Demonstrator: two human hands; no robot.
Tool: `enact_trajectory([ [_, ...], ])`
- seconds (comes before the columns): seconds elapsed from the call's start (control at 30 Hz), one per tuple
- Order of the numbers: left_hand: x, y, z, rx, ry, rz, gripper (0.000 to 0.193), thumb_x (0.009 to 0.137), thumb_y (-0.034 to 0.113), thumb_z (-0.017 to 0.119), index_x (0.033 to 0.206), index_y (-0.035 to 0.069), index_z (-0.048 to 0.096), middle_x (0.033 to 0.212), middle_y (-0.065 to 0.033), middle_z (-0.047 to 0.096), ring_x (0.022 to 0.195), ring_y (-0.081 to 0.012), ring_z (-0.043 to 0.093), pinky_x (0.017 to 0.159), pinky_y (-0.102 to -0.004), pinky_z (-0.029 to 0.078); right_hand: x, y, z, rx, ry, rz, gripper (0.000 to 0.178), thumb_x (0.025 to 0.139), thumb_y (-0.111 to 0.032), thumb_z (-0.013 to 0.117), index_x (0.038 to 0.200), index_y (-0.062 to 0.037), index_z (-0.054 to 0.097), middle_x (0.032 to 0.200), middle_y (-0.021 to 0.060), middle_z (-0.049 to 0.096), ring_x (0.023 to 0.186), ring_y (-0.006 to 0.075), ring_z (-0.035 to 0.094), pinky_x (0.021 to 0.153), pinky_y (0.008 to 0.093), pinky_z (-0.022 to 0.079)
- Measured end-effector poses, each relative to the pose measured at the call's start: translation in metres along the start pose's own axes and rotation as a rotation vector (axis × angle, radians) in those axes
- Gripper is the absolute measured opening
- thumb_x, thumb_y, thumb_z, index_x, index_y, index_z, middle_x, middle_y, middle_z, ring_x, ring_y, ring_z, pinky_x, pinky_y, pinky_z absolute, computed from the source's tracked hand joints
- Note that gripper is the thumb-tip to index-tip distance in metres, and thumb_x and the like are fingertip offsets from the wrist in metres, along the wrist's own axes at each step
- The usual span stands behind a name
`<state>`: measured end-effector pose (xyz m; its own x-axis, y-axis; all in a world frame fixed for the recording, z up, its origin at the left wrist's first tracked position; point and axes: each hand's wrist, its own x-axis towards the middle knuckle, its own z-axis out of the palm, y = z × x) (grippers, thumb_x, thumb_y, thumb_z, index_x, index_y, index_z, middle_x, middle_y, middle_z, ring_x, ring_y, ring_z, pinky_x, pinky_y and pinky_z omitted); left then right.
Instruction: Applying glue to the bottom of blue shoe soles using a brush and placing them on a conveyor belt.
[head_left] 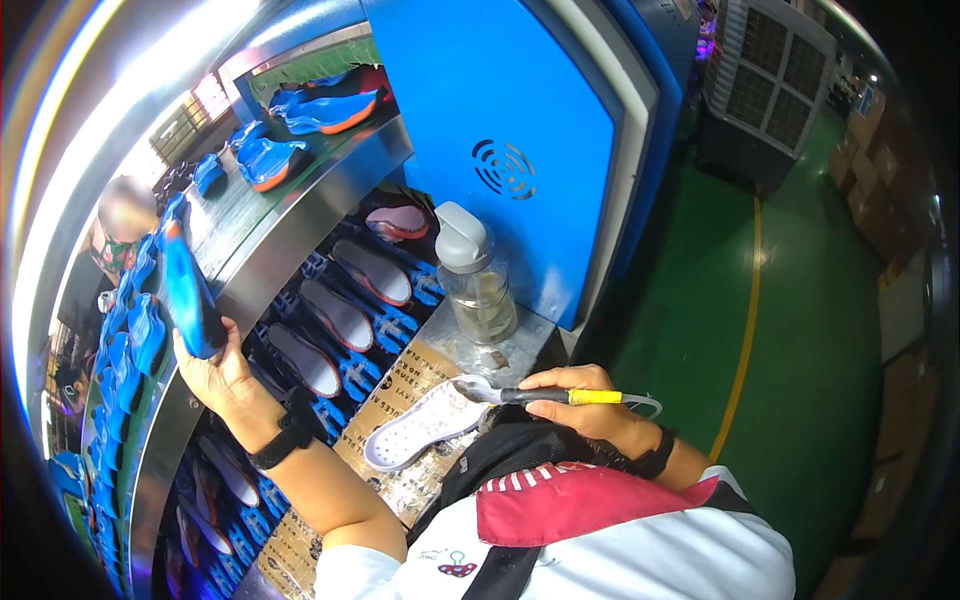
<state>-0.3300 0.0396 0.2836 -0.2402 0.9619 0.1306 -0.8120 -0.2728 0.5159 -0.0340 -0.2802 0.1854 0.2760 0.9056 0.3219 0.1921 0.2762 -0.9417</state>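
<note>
Two grips: our left fingers clasp the blue shoe form low, likely sparing its sides; our right fingers pinch the brush at the white sole on the cardboard.

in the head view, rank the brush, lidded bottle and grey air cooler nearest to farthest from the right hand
1. Brush: gripped in the right hand.
2. Lidded bottle: up and left of it.
3. Grey air cooler: far off, upper right.
</note>
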Motion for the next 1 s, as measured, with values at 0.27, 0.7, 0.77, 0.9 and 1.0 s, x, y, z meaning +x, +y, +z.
enact_trajectory([
  [0.27,-0.034,0.005,-0.027,0.239,0.11,-0.064,0.057,0.083,0.02,0.057,0.136,0.006,0.04,0.117,-0.0179,0.054,0.107,-0.0376,0.058,0.084,-0.0594,0.05,-0.003,0.002,0.0,0.033,-0.055,0.043,0.026,0.082,-0.006,0.071,0.106,0.0002,0.066,0.082,0.0071,0.07,0.069,0.0089,0.062,0.063,0.0217,0.049],
  [0.7,-0.093,-0.064,-0.017,-0.373,-0.687,-0.717,0.084,0.081,0.042,0.06,0.143,-0.002,0.025,0.144,-0.0308,0.027,0.131,-0.0489,0.032,0.096,-0.0737,0.03,0.003,-0.012,-0.005,0.107,0.096,0.118,0.021,0.081,0.0,0.066,0.101,0.0045,0.065,0.088,0.0105,0.069,0.077,0.0129,0.067,0.071,0.0231,0.053],
  [0.77,-0.116,-0.07,-0.041,-0.388,-0.633,-0.857,0.085,0.08,0.05,0.058,0.141,-0.003,0.03,0.135,-0.0289,0.042,0.122,-0.0448,0.046,0.091,-0.0667,0.042,0.009,-0.02,-0.004,0.201,0.121,0.107,0.016,0.079,0.003,0.064,0.096,0.0046,0.064,0.084,0.0111,0.067,0.076,0.0134,0.066,0.069,0.0238,0.053],
  [0.9,-0.169,-0.086,-0.078,-0.109,-0.512,-0.924,0.089,0.076,0.06,0.061,0.136,-0.002,0.038,0.128,-0.0239,0.051,0.113,-0.0408,0.055,0.092,-0.0595,0.047,0.031,-0.043,0.01,0.027,-0.06,-0.158,0.018,0.077,-0.003,0.07,0.094,0.0011,0.064,0.075,0.006,0.066,0.064,0.008,0.06,0.056,0.0229,0.046],
  [1.0,-0.207,-0.089,-0.095,-0.047,-0.519,-0.998,0.087,0.075,0.057,0.067,0.136,0.002,0.039,0.126,-0.0224,0.053,0.111,-0.0415,0.057,0.093,-0.0598,0.046,0.052,-0.059,0.03,-0.192,-0.076,-0.396,0.019,0.072,-0.003,0.072,0.089,-0.0023,0.064,0.07,0.007,0.063,0.057,0.0141,0.059,0.052,0.0268,0.044],
])
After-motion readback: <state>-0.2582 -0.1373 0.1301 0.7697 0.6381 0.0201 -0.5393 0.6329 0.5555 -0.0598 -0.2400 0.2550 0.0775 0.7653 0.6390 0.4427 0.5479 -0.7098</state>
